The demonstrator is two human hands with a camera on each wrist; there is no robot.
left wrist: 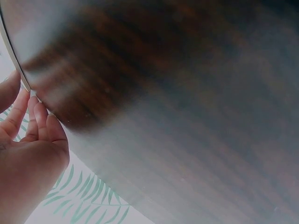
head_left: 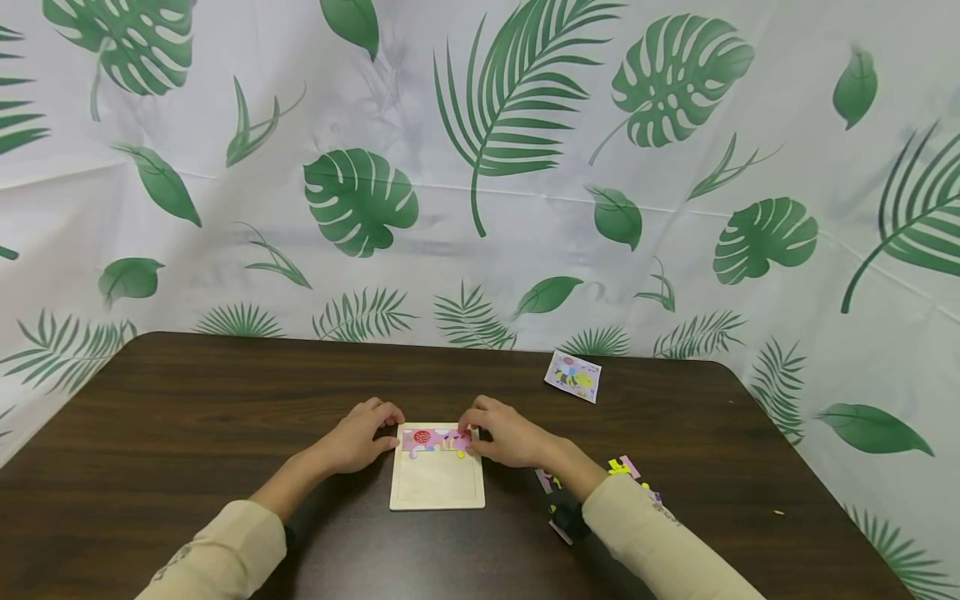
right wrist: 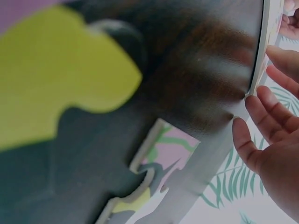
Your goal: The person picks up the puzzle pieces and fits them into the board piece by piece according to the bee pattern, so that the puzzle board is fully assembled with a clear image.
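A pale wooden puzzle tray [head_left: 438, 487] lies on the table, with joined jigsaw pieces [head_left: 422, 438] in pink, red and yellow along its far edge. My left hand [head_left: 362, 437] is at the tray's far left corner, thumb and fingertips gripping its edge. At the far right corner, my right hand [head_left: 512, 433] pinches a jigsaw piece [head_left: 452, 442] at the end of the row. Its fingertips partly cover that piece. In the left wrist view, the thumb and fingers meet at the tray's rim.
Loose jigsaw pieces [head_left: 624, 467] lie to the right, partly under the right forearm; one pink and green piece [right wrist: 175, 144] shows close up in the right wrist view. A small picture card [head_left: 573, 377] lies at the back right of the dark wooden table [head_left: 225, 383]. Behind hangs a leaf-print cloth [head_left: 465, 275].
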